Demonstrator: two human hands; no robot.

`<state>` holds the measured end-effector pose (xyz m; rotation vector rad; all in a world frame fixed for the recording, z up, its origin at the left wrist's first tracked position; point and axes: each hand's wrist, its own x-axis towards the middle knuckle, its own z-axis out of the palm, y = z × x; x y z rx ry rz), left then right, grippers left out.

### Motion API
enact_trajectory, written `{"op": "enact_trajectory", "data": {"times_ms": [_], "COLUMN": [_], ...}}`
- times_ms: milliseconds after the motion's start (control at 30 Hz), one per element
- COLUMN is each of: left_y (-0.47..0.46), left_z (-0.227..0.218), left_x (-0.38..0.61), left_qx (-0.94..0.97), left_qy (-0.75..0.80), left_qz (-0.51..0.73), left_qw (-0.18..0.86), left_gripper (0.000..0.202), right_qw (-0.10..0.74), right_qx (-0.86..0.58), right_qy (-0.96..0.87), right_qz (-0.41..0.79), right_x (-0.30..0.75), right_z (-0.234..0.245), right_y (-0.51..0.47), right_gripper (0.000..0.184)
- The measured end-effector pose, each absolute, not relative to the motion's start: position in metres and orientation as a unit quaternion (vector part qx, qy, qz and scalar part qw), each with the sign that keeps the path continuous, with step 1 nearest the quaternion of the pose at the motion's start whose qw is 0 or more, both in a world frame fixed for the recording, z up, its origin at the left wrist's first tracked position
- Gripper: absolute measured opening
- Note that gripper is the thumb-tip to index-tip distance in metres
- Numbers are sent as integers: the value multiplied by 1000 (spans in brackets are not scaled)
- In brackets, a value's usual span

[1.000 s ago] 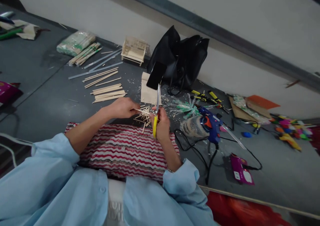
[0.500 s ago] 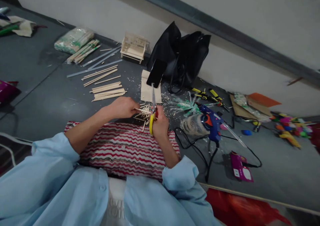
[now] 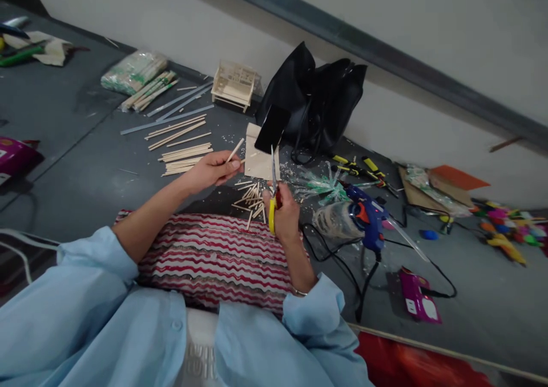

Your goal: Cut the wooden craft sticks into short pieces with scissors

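My left hand (image 3: pixel 219 169) pinches a thin wooden stick (image 3: pixel 235 149), which points up and to the right; a second stick seems to poke out past the fingertips. Wrapped around the handles of yellow-handled scissors (image 3: pixel 272 210) is my right hand (image 3: pixel 285 211), with the blades (image 3: pixel 273 167) pointing away from me. Between the hands lies a loose pile of short cut sticks (image 3: pixel 253 200). Longer sticks (image 3: pixel 188 157) rest in rows to the left of the pile. A piece of tan board (image 3: pixel 258 163) carries a black phone (image 3: pixel 273 128) just behind the scissors.
A small wooden model bench (image 3: pixel 233 85) stands at the back beside a black bag (image 3: pixel 319 99). On the right are a blue glue gun (image 3: pixel 371 218) with its cable, a clear plastic bottle (image 3: pixel 334 220) and a purple power box (image 3: pixel 419 301). A striped cushion (image 3: pixel 209 258) lies before me.
My left hand has drawn back and up from the pile, tilting the stick upward. The scissors in my right hand have moved slightly right and lower, apart from the stick.
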<state>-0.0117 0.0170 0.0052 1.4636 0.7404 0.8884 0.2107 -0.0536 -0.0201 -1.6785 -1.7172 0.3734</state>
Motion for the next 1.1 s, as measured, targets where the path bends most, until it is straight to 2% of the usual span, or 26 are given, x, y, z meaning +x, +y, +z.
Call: {"op": "enact_trajectory", "data": {"times_ms": [167, 333, 533, 1100], "left_y": [16, 16, 15, 19], "left_z": [5, 2, 2, -8], "left_x": [-9, -9, -9, -10], "left_qx": [577, 599, 626, 641], "left_qy": [290, 290, 329, 337], "left_qz": [437, 429, 432, 439], "left_qw": [626, 611, 560, 533], "left_gripper": [36, 34, 34, 32], "right_qw": [351, 345, 348, 318], "right_qx": [-633, -621, -615, -610], "right_qy": [-675, -680, -684, -704], "right_qz": [144, 178, 180, 177], "right_x": [207, 204, 202, 204], "right_z": [-15, -13, -10, -11], "right_y": [-58, -59, -61, -62], "right_gripper": [41, 50, 49, 46]}}
